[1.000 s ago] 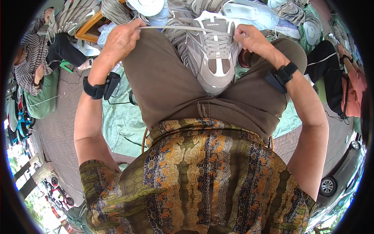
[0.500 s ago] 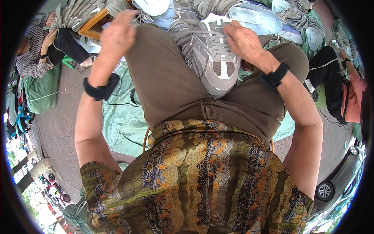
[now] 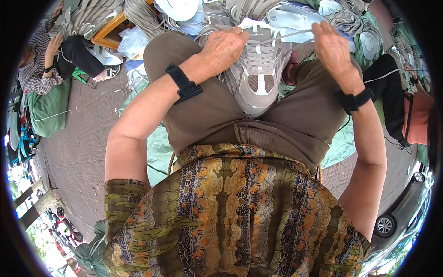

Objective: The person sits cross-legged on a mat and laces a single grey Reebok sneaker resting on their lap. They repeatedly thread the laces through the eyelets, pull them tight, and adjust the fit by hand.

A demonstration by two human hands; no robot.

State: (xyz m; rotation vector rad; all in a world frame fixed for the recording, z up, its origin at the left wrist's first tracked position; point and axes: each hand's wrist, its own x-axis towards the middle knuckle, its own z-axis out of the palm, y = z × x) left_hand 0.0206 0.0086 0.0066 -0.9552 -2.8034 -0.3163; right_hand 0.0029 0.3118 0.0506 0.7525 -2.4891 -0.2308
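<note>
A grey and beige lace-up sneaker (image 3: 258, 85) rests between my thighs, toe towards me. Its grey shoelace (image 3: 295, 34) crosses the upper in rows, and one length runs taut out to the right. My right hand (image 3: 333, 48) pinches that length, away from the shoe. At the shoe's upper left edge, beside the tongue, my left hand (image 3: 225, 48) is closed with its fingertips on the top eyelet area. Whether a bit of lace is also between those fingertips is hidden.
Bundles of grey shoe parts (image 3: 143, 18) and pale insoles (image 3: 295, 17) lie ahead, by a wooden frame (image 3: 107, 32). Green sheeting (image 3: 159, 147) covers ground beneath me. One person (image 3: 41, 64) sits at left, another (image 3: 392, 87) at right. A car (image 3: 392, 226) stands behind right.
My left hand has come from the left, over the knee, to the shoe's upper edge. My right hand has moved right off the shoe, drawing the shoelace taut.
</note>
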